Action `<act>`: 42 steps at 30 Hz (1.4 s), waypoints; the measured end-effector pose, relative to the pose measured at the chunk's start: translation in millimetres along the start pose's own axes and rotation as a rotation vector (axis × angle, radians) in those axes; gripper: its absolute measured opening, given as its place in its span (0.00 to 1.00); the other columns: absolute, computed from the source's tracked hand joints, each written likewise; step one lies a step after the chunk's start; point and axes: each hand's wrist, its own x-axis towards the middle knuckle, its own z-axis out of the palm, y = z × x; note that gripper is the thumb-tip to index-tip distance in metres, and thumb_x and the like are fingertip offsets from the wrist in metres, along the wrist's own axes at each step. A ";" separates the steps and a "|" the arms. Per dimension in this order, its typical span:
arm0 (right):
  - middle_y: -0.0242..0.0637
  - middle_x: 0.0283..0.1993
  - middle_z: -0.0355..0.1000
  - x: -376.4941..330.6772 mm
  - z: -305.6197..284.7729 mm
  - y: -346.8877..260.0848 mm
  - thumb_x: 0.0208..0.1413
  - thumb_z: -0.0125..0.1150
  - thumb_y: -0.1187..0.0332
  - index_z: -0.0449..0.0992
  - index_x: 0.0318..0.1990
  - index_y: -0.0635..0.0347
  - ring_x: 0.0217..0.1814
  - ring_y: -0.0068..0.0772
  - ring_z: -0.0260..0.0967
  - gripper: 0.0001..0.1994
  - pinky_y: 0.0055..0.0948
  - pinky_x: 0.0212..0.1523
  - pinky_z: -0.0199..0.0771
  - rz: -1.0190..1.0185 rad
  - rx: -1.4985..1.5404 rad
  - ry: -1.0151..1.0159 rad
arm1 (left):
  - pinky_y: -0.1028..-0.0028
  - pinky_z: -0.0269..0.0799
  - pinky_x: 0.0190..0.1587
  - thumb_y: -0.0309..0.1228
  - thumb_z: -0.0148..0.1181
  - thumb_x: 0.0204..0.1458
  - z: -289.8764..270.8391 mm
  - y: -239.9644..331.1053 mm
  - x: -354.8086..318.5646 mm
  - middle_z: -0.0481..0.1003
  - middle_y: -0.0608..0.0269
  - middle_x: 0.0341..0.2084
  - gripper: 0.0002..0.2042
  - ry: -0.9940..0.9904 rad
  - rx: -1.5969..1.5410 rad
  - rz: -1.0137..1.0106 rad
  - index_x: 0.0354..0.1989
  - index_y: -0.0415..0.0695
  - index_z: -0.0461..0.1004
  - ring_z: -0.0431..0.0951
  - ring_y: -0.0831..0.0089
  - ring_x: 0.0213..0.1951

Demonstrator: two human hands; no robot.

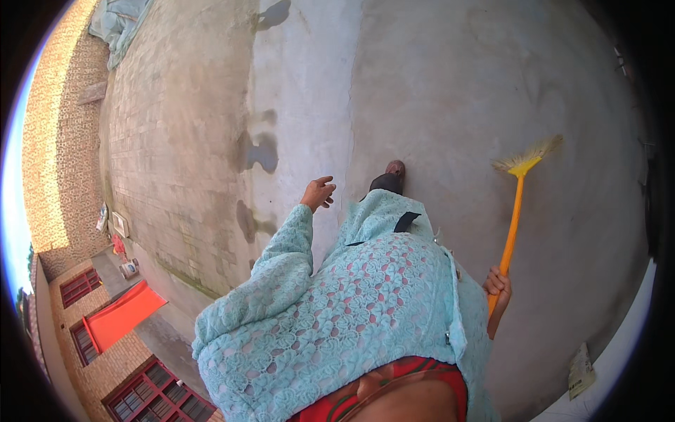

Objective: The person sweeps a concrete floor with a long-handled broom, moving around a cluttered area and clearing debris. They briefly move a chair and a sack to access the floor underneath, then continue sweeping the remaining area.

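My right hand is wrapped round the yellow handle of a broom, low on the right. The broom points away from me, and its splayed, pale yellow bristles are at the far end, over the grey concrete. Whether the bristles touch the ground I cannot tell. My left hand hangs out in front of me with nothing in it, fingers loosely bent and apart. A light blue lacy sleeve covers my left arm. One brown shoe shows ahead of my jacket's hem.
Concrete ground spreads ahead, with a paler strip and dark wet patches. Brick paving lies left, along a brick wall. An orange-red cloth hangs by red-framed windows. A crumpled bag lies lower right.
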 end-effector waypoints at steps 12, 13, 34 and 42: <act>0.30 0.17 0.54 177.0 148.0 62.0 0.45 0.43 0.79 0.56 0.30 0.69 0.14 0.16 0.54 0.05 0.14 0.14 0.63 0.692 0.273 -0.244 | 0.68 0.60 0.49 0.47 0.67 0.27 -78.2 370.8 -152.6 0.69 0.56 0.41 0.41 0.533 0.225 1.618 0.52 0.40 0.60 0.67 0.66 0.46; 0.30 0.17 0.55 202.6 142.0 63.3 0.45 0.43 0.79 0.56 0.30 0.69 0.14 0.16 0.54 0.05 0.14 0.14 0.63 0.729 0.266 -0.252 | 0.68 0.59 0.50 0.50 0.67 0.23 -74.9 396.2 -175.3 0.68 0.55 0.42 0.44 0.570 0.220 1.856 0.52 0.38 0.60 0.66 0.64 0.46; 0.31 0.17 0.56 261.3 47.7 62.1 0.46 0.45 0.77 0.56 0.31 0.69 0.14 0.18 0.56 0.07 0.13 0.13 0.64 0.152 0.448 0.055 | 0.70 0.60 0.41 0.45 0.59 0.35 -272.5 358.4 -87.6 0.68 0.57 0.34 0.28 0.458 0.253 2.816 0.41 0.38 0.63 0.67 0.66 0.38; 0.28 0.16 0.56 228.8 10.9 74.8 0.42 0.43 0.77 0.59 0.29 0.67 0.13 0.18 0.54 0.05 0.15 0.13 0.64 0.031 0.285 0.055 | 0.70 0.61 0.38 0.44 0.56 0.40 -270.3 318.0 -61.6 0.68 0.58 0.31 0.22 0.109 0.004 3.023 0.37 0.37 0.65 0.67 0.67 0.35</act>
